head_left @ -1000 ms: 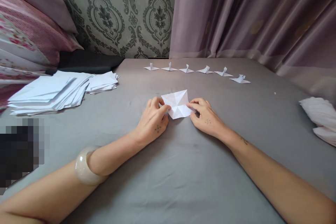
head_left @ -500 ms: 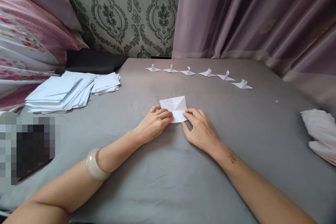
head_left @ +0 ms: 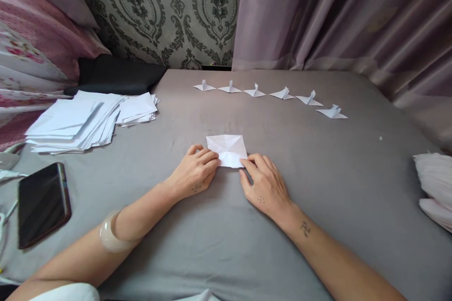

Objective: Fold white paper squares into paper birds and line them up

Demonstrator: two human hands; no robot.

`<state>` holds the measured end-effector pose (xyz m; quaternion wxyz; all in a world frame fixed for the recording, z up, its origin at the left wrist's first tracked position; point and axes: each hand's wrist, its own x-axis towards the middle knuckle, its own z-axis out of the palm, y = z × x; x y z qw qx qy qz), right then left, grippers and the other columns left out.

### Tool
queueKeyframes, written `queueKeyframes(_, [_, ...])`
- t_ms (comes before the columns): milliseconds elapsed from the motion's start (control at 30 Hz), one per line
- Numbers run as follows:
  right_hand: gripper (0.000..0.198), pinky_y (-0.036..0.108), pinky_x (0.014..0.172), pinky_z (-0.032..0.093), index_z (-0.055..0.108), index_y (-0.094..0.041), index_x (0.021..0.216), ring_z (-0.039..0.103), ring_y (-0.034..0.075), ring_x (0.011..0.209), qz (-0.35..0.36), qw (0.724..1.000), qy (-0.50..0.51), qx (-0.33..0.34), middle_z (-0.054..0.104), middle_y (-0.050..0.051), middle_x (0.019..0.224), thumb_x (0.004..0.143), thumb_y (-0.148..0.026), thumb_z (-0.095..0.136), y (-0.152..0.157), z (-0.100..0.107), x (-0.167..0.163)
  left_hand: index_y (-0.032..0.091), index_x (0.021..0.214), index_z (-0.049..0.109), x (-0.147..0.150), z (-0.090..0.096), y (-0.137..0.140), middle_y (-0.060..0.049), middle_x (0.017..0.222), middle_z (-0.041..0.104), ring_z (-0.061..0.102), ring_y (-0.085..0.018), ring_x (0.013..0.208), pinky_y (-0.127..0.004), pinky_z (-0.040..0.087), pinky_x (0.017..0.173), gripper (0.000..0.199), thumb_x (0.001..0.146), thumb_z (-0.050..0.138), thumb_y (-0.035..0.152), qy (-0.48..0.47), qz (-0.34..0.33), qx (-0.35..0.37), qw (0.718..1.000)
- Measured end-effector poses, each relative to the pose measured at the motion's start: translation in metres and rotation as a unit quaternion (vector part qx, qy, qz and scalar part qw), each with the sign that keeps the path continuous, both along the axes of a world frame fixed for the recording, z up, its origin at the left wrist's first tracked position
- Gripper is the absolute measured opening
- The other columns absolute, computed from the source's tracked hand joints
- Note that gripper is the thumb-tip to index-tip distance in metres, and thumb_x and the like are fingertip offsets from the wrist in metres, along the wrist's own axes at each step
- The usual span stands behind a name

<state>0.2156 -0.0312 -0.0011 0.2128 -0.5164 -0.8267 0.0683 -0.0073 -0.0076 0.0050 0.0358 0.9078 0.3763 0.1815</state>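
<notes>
A creased white sheet of paper [head_left: 228, 148] lies on the grey cloth surface in front of me, fold lines crossing near its middle. My left hand [head_left: 199, 167] has its curled fingers closed on the paper's near left corner. At the near right corner, my right hand [head_left: 263, 178] touches the sheet with its fingertips, the thumb just below the edge and apart from the index finger. Farther back stands a row of several folded paper birds [head_left: 254, 90], wings spread.
Left of me are a large stack of white paper [head_left: 67, 120] and a smaller stack [head_left: 136, 109]. A phone [head_left: 44, 204] lies near the left edge beside white cables. A black folded item [head_left: 116, 75] sits behind the stacks. Bunched white cloth [head_left: 432, 183] is at the right.
The paper's near edge, folded up before, now lies flatter, and its crossing creases show. My left hand has shifted left and slightly down. The view has tilted down a little.
</notes>
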Motion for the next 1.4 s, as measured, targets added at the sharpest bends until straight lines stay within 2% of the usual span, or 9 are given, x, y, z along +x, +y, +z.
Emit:
queueKeyframes(133, [0.018,0.034,0.079,0.044,0.065,-0.018,0.102,0.054,0.021,0.087,-0.015,1.000,0.011,0.008,0.062,0.007,0.094,0.088,-0.021,0.055,0.001,-0.002,-0.001,0.019,0.102,0.062,0.005,0.000,0.001,-0.005,0.091,0.069,0.061,-0.017,0.082,-0.037,0.035,0.085,0.018,0.095,0.047,0.023,0.016,0.015,0.058,0.998])
queueKeyframes(267, [0.013,0.032,0.078,0.044,0.067,-0.019,0.095,0.055,0.020,0.085,-0.025,0.999,0.028,0.010,0.062,0.006,0.091,0.090,-0.022,0.055,0.001,-0.002,-0.001,0.020,0.096,0.065,0.016,0.000,0.005,-0.003,0.086,0.068,0.060,-0.016,0.078,-0.035,0.035,0.081,0.019,0.096,0.047,0.027,0.021,0.020,0.068,0.997])
queueKeyframes(433, [0.016,0.030,0.074,0.044,0.067,-0.020,0.085,0.056,0.018,0.082,-0.050,0.997,0.054,-0.005,0.062,0.005,0.086,0.092,-0.021,0.052,0.002,-0.003,0.000,0.019,0.086,0.067,0.023,0.000,0.012,-0.002,0.085,0.069,0.061,-0.015,0.080,-0.031,0.036,0.078,0.024,0.095,0.049,0.031,-0.036,0.057,-0.013,0.998])
queueKeyframes(600, [0.011,0.029,0.073,0.044,0.066,-0.021,0.083,0.057,0.017,0.080,-0.080,0.992,0.097,-0.031,0.061,0.003,0.085,0.089,-0.024,0.057,0.005,-0.005,-0.001,0.019,0.084,0.068,0.024,0.002,0.017,-0.001,0.081,0.069,0.061,-0.014,0.076,-0.032,0.036,0.080,0.020,0.092,0.055,0.033,-0.061,0.098,-0.090,0.989])
queueKeyframes(800, [0.009,0.027,0.068,0.044,0.064,-0.021,0.077,0.059,0.015,0.075,-0.130,0.980,0.129,-0.080,0.061,0.002,0.088,0.084,-0.025,0.060,0.011,-0.004,-0.006,0.019,0.081,0.067,0.027,0.006,0.029,-0.002,0.080,0.070,0.063,-0.018,0.080,-0.035,0.036,0.084,0.016,0.087,0.060,0.033,-0.033,0.121,-0.151,0.981])
queueKeyframes(967, [0.009,0.027,0.067,0.045,0.062,-0.021,0.073,0.059,0.015,0.075,-0.143,0.974,0.139,-0.110,0.059,0.002,0.089,0.081,-0.024,0.060,0.014,-0.003,-0.006,0.021,0.082,0.068,0.030,0.011,0.035,-0.001,0.079,0.069,0.063,-0.018,0.078,-0.037,0.036,0.084,0.014,0.086,0.060,0.032,-0.015,0.123,-0.202,0.972])
queueKeyframes(1100, [0.009,0.028,0.068,0.045,0.061,-0.021,0.073,0.059,0.015,0.075,-0.144,0.971,0.143,-0.127,0.059,0.002,0.091,0.081,-0.025,0.059,0.016,-0.002,-0.005,0.021,0.084,0.068,0.028,0.009,0.036,-0.001,0.078,0.067,0.061,-0.017,0.073,-0.036,0.037,0.082,0.015,0.086,0.059,0.033,-0.018,0.130,-0.214,0.968])
queueKeyframes(1267, [0.012,0.029,0.069,0.045,0.060,-0.021,0.074,0.056,0.014,0.074,-0.148,0.961,0.146,-0.183,0.057,0.003,0.097,0.082,-0.030,0.059,0.018,0.001,0.000,0.022,0.087,0.068,0.026,0.005,0.036,0.000,0.080,0.067,0.061,-0.018,0.074,-0.037,0.036,0.084,0.018,0.086,0.059,0.037,-0.023,0.119,-0.215,0.969])
queueKeyframes(1400, [0.007,0.028,0.070,0.044,0.060,-0.022,0.078,0.054,0.013,0.072,-0.131,0.955,0.166,-0.207,0.056,0.001,0.093,0.080,-0.028,0.061,0.022,0.004,0.011,0.022,0.088,0.068,0.025,0.005,0.036,-0.001,0.084,0.068,0.062,-0.018,0.076,-0.038,0.036,0.085,0.018,0.087,0.058,0.037,-0.017,0.119,-0.216,0.969])
